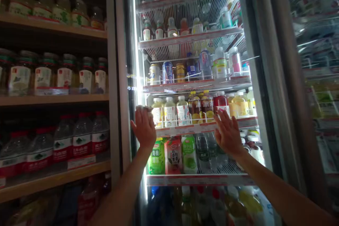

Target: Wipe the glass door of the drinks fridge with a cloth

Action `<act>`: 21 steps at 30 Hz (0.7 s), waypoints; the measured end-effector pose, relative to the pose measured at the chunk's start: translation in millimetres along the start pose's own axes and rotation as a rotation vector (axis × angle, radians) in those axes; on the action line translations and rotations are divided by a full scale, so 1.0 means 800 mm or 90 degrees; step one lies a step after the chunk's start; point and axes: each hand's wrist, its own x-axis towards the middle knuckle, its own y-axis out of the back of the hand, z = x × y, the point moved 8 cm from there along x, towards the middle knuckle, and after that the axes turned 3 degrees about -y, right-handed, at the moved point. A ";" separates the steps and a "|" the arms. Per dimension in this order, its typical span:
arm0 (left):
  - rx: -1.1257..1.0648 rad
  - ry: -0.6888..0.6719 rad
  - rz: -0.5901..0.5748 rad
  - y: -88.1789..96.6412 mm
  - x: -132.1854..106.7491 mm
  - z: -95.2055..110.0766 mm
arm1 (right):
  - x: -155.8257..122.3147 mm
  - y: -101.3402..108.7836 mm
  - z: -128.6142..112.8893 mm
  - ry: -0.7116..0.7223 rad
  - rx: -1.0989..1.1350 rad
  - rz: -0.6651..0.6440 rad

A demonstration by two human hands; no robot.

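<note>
Both my hands are raised in front of a lit drinks fridge with several wire shelves. My left hand (144, 127) is by the fridge's left side, palm forward, fingers stretched up and nothing held. A faint reflection at its fingertips suggests glass there. Beside it stand pale tea bottles (170, 112) with white caps. My right hand (227, 132) has its fingers spread, in front of the shelf edge (197, 128) and near a red-capped bottle (221, 101). Whether either hand touches the glass, I cannot tell. Brown bottles with yellow caps (195, 107) show between the hands.
Left of the fridge, wooden shelves (55, 100) hold jars (43, 77) and red-labelled water bottles (82, 136). Cans (167, 72) line a higher fridge shelf. Green and red cartons or bottles (173, 155) stand lower. A metal door frame (275, 77) and another glass-fronted cabinet are at right.
</note>
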 end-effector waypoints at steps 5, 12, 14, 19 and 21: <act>-0.065 -0.265 -0.041 -0.016 -0.032 0.101 | -0.001 0.001 0.000 0.005 0.000 0.005; 0.017 -0.052 0.014 0.002 -0.005 0.006 | 0.000 0.002 0.000 -0.003 0.003 0.008; 0.009 0.009 0.034 0.006 -0.007 -0.010 | 0.001 0.002 0.000 -0.009 0.000 0.008; -0.075 -0.276 -0.070 -0.018 -0.028 0.070 | 0.001 0.002 0.001 -0.003 0.001 0.004; -0.054 -0.249 -0.070 -0.017 -0.018 0.050 | 0.001 0.003 0.001 -0.003 0.005 0.006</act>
